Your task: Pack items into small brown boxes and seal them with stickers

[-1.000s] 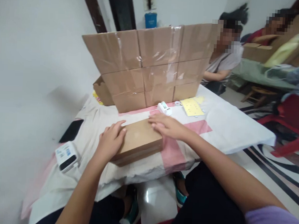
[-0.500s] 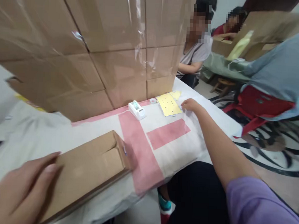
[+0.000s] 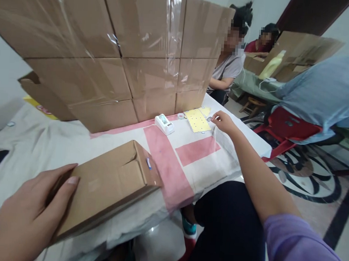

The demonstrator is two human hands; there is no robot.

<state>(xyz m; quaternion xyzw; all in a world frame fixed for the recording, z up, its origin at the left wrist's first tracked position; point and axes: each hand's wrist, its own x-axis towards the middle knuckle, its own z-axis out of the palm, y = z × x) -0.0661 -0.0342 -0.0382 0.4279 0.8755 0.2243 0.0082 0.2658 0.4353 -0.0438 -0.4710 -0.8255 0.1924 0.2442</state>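
Note:
My left hand (image 3: 38, 205) is closed around the near-left end of a brown cardboard box (image 3: 104, 181), which lies on the cloth-covered table. A small blue-and-white mark (image 3: 148, 163) shows on the box's right end. Over the far part of the table, my right hand (image 3: 222, 122) pinches a small clear rounded piece (image 3: 209, 119) between thumb and fingertip; its exact kind is unclear. Just left of those fingers lies a yellow sheet (image 3: 197, 121) with small dark dots and little tabs along its edges.
A white device with a small screen (image 3: 164, 124) and a roll of tape (image 3: 181, 116) sit before a tall stack of taped cartons (image 3: 154, 75). Beyond are two people, a red chair (image 3: 292, 123) with a blue cloth over it, and a yellow bottle (image 3: 273, 65).
My view has shifted slightly. My right hand has drawn a little away from the yellow sheet's edge, and the small clear piece shows at its fingertips. My left hand stays on the box.

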